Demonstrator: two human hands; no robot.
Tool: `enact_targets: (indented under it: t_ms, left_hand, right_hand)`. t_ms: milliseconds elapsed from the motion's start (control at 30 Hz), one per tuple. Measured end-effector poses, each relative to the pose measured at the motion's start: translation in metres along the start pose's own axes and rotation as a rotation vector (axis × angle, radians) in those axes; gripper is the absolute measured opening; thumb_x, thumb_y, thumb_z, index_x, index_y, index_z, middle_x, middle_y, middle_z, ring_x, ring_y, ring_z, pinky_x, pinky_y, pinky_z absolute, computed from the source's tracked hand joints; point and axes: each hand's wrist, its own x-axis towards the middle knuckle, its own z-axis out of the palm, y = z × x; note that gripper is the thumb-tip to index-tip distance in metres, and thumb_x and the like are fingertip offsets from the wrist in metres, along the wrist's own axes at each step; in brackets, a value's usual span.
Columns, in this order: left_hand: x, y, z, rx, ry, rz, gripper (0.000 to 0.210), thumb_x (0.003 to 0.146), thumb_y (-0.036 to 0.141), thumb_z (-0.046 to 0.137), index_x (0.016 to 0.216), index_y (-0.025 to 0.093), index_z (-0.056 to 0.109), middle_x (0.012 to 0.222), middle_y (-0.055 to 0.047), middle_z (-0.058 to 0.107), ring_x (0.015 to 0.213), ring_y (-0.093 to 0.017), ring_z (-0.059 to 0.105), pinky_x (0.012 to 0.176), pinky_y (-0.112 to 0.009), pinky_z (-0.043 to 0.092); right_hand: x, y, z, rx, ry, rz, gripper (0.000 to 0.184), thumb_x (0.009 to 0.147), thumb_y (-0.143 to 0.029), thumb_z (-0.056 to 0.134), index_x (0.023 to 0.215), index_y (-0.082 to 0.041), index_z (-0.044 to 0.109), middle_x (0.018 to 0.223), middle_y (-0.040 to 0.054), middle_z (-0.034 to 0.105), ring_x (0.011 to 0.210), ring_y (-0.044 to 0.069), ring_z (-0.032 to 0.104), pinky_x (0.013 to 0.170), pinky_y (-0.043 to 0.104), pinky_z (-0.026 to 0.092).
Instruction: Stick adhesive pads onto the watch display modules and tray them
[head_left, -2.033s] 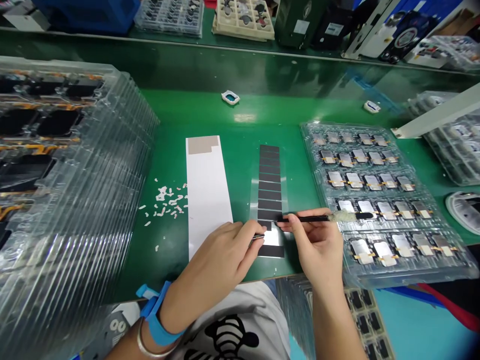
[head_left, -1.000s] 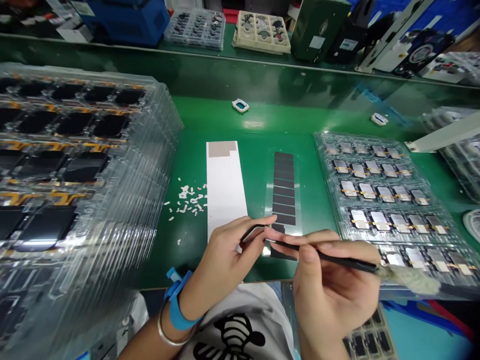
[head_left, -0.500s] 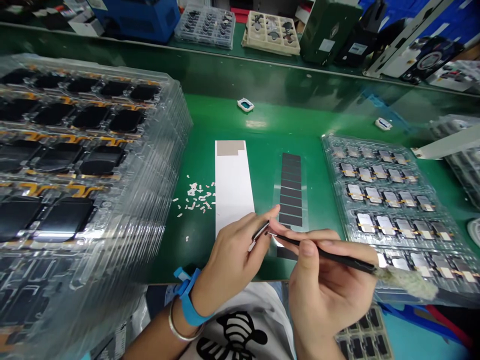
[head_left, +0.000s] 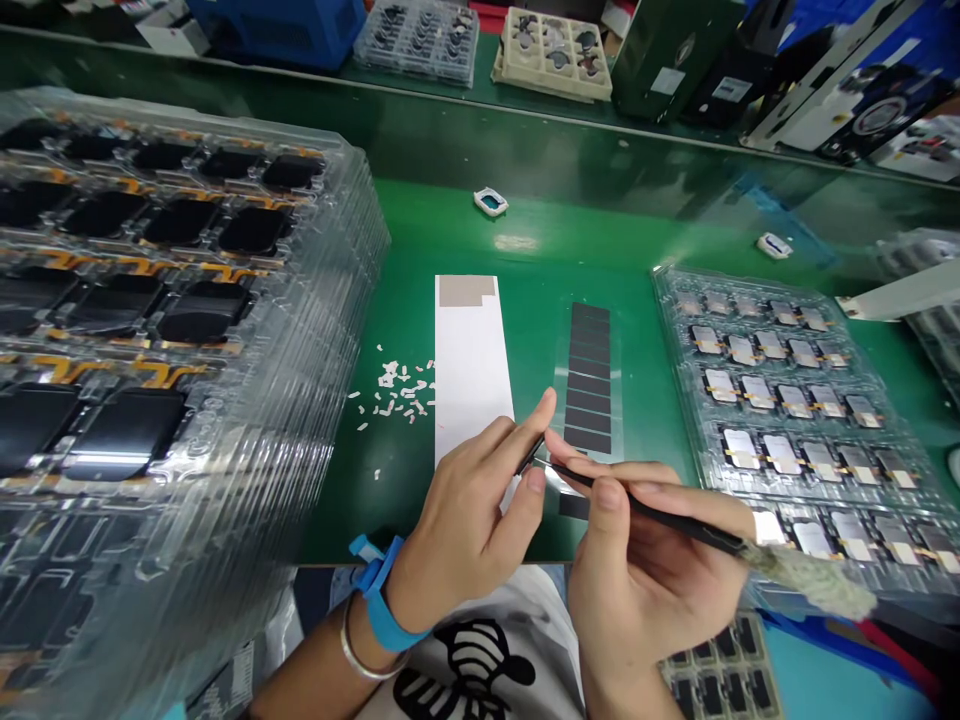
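Observation:
My left hand (head_left: 480, 490), with a blue band and a bangle at the wrist, pinches a small thin dark-edged screen part (head_left: 529, 455) between thumb and fingers, tilted almost edge-on. Most of that part is covered by the fingers. My right hand (head_left: 660, 560) grips slim black tweezers (head_left: 675, 522) like a pen. Their fine metal tip meets or lies very near the screen part, and a fluffy greyish tuft (head_left: 814, 580) is at the rear end. Below the hands, a clear sheet with black rectangular stickers (head_left: 589, 380) and a white backing sheet (head_left: 472, 370) lie on the green bench.
A tall stack of clear trays with black screens (head_left: 184, 230) stands at left. To the right, another clear tray (head_left: 679, 400) holds rows of small silver-backed screens. White scraps (head_left: 397, 385) lie beside the backing sheet. Farther back are a small white frame (head_left: 491, 202) and a shelf edge (head_left: 420, 100).
The screen part has turned more edge-on between my left fingers, and the left thumb has shifted. The tweezers' tip stays at the part. The whole view has shifted slightly.

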Motion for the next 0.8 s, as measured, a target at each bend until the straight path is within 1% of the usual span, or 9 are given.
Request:
enact_targets:
  t_ms: [133,267,433,567,633,733,800]
  left_hand:
    - [-0.0006,-0.0015,0.0000,-0.001,-0.003,-0.008,0.051,0.106,0.031,0.033,0.157,0.022,0.035,0.104,-0.007,0.062,0.089,-0.020,0.060,0.082,-0.034,0.049]
    - [-0.0017,-0.0022,0.0001,0.018,-0.012,-0.018,0.052,0.106,0.029,0.032,0.158,0.024,0.033,0.103,-0.007,0.061,0.090,-0.020,0.059,0.083,-0.034,0.049]
    - [-0.0010,-0.0017,0.0006,0.032,-0.015,-0.017,0.052,0.105,0.025,0.033,0.158,0.023,0.033,0.102,-0.006,0.061,0.085,-0.019,0.058,0.077,-0.033,0.047]
    - [-0.0002,-0.0022,0.0012,0.039,-0.018,-0.026,0.052,0.105,0.024,0.033,0.157,0.022,0.033,0.101,-0.007,0.062,0.084,-0.019,0.058,0.076,-0.033,0.047]
    - [-0.0003,-0.0028,0.0015,0.037,-0.017,-0.022,0.052,0.105,0.026,0.033,0.157,0.022,0.034,0.101,-0.007,0.062,0.083,-0.019,0.058,0.076,-0.034,0.047]
    - [-0.0005,-0.0033,0.0018,0.032,-0.012,-0.012,0.052,0.105,0.028,0.033,0.157,0.021,0.033,0.100,-0.006,0.061,0.082,-0.019,0.057,0.075,-0.033,0.047]
    - [-0.0006,-0.0033,0.0017,0.033,-0.012,-0.007,0.052,0.105,0.028,0.033,0.157,0.021,0.033,0.098,-0.006,0.059,0.082,-0.019,0.056,0.073,-0.033,0.046]
  right_hand:
    - [-0.0003,0.0017,-0.0005,0.012,0.000,-0.011,0.022,0.089,-0.002,0.063,0.098,-0.021,0.055,0.084,0.0009,0.066,0.079,0.019,0.073,0.075,0.045,0.069]
    - [-0.0009,0.0028,-0.0007,0.029,-0.007,-0.021,0.025,0.087,0.002,0.062,0.099,-0.020,0.056,0.085,0.0020,0.067,0.080,0.019,0.073,0.079,0.046,0.069]
    - [-0.0012,0.0033,-0.0010,0.050,-0.007,-0.045,0.028,0.087,0.003,0.061,0.102,-0.020,0.055,0.088,0.0032,0.069,0.082,0.021,0.073,0.075,0.045,0.070]
    - [-0.0004,0.0042,-0.0028,0.045,-0.047,-0.053,0.029,0.087,0.003,0.060,0.103,-0.020,0.055,0.089,0.0028,0.071,0.083,0.021,0.074,0.080,0.049,0.069]
    - [0.0005,0.0057,-0.0041,0.033,-0.076,-0.092,0.031,0.085,0.007,0.061,0.102,-0.018,0.056,0.089,0.0031,0.071,0.084,0.021,0.075,0.082,0.047,0.069]
    - [0.0021,0.0084,-0.0051,0.041,-0.084,-0.167,0.036,0.079,0.014,0.061,0.101,-0.014,0.056,0.090,0.0045,0.070,0.085,0.023,0.076,0.080,0.044,0.070]
    - [0.0028,0.0096,-0.0050,0.067,-0.083,-0.183,0.039,0.077,0.017,0.059,0.102,-0.013,0.055,0.091,0.0049,0.069,0.086,0.023,0.076,0.080,0.045,0.070]
